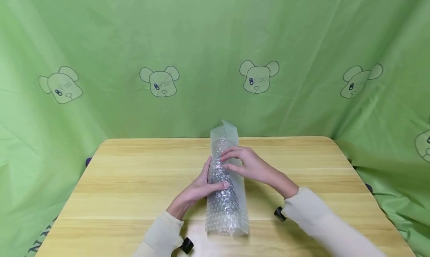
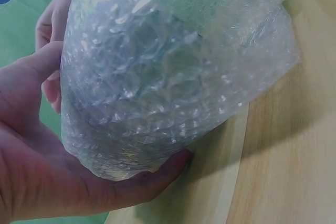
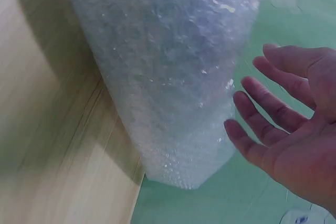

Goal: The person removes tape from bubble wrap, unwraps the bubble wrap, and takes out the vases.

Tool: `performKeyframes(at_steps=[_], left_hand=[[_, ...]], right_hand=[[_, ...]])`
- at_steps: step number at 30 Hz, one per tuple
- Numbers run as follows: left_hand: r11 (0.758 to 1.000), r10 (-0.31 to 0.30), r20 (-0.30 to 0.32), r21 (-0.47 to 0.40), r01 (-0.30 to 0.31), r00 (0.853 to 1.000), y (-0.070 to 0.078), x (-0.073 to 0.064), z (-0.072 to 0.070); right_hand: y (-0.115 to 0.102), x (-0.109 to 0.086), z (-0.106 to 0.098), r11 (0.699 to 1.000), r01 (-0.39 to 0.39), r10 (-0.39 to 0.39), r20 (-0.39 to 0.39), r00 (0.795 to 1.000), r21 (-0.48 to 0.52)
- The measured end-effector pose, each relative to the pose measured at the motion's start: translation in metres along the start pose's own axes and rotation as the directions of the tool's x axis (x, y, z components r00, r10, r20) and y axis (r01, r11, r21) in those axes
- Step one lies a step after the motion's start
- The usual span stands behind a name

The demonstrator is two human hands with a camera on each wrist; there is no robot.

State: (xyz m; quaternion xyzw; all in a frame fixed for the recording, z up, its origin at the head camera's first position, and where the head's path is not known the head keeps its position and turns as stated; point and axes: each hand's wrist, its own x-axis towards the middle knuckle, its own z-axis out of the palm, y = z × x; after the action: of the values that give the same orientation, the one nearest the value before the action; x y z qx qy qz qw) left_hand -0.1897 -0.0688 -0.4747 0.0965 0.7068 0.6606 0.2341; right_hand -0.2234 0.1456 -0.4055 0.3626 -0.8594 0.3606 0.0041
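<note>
A long roll of clear bubble wrap lies lengthwise over the middle of the table, its loose layer overlapping along the right side. My left hand grips it from the left, thumb across the top and fingers along the far side; in the left wrist view the thumb and fingers curve round the wrap. Over the upper part hovers my right hand, fingers loosely bent. The right wrist view shows that hand's fingers spread beside the wrap, holding nothing. What the wrap encloses is hidden.
The wooden table has rounded back corners. Behind it and at both sides hangs a green curtain printed with bear heads. The roll's far end reaches the table's back edge. Black wrist cameras are worn at both sleeves.
</note>
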Motion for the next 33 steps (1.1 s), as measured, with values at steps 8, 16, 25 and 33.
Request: performKeyframes(at_steps=[8,16,25,33], left_hand=[[1.0,0.007,0.006,-0.008,-0.007,1.0,-0.001,0.0,-0.002],[1.0,0.005,-0.004,0.009,-0.005,1.0,-0.001,-0.001,-0.001],[1.0,0.006,-0.015,0.025,-0.005,1.0,-0.001,-0.001,0.0],[1.0,0.009,-0.009,0.014,-0.009,1.0,-0.003,0.0,-0.002]], right_hand=[[-0.007,0.014,0.006,0.983,0.091,-0.07,0.128,0.989,-0.159],[-0.012,0.02,0.006,0.978,0.079,-0.043,0.181,0.982,-0.194],[-0.013,0.024,0.008,0.969,0.083,-0.03,0.22,0.975,-0.234],[-0.016,0.028,0.009,0.955,0.124,-0.055,0.249,0.967,-0.27]])
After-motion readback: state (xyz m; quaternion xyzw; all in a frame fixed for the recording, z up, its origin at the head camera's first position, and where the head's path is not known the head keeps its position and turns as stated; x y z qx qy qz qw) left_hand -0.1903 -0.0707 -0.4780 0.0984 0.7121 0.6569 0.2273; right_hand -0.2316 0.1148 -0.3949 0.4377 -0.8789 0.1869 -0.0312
